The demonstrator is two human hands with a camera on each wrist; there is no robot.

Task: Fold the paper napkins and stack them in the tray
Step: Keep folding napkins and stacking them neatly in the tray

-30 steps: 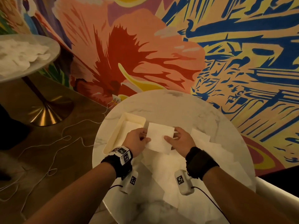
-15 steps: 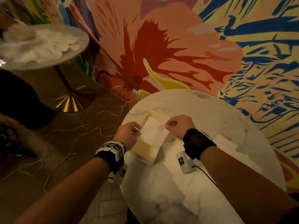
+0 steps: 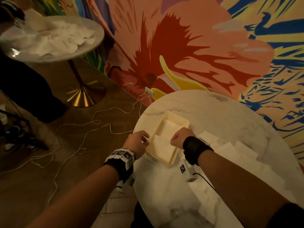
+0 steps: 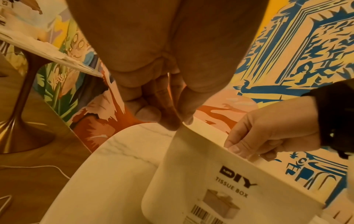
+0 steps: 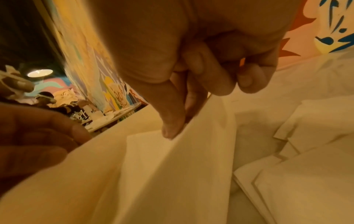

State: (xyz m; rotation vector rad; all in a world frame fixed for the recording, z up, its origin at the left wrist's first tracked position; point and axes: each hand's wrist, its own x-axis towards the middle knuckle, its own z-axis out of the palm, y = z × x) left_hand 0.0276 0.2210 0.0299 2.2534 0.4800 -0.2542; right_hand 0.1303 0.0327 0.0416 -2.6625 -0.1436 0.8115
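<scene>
- Marble-look round table (image 3: pixel 222 122) takes up most of the lower right, white top with grey veins, pushed up by a loud painted wall (image 3: pixel 205 46) of orange-red petals and blue scribbles.
- Second round table (image 3: pixel 92 46) sits off to the upper left on a brass cone foot, heaped with crumpled white paper (image 3: pixel 54 38). White cable (image 3: pixel 92 122) loops over the wood floor between the two tables.
- Loose napkins (image 3: pixel 230 147) are spread flat on the near table to the right of the tray, overlapping each other.
- Cream tray (image 3: pixel 185 121) stands at the table's left edge, rectangular with rounded corners. The left wrist view shows a sticker on its outer wall reading "DIY TISSUE BOX" with a barcode.
- Folded napkin (image 3: pixel 162 148) lies low in the near half of the tray, plain white and squarish, held between both hands. Something pale lies in the far half too.
- Left hand (image 3: pixel 136 143) is at the tray's left rim, thumb and fingertips pinching the napkin's left corner.
- Right hand (image 3: pixel 180 137) is over the tray's right rim, fingers curled, thumb and forefinger nipping the napkin's right edge.
</scene>
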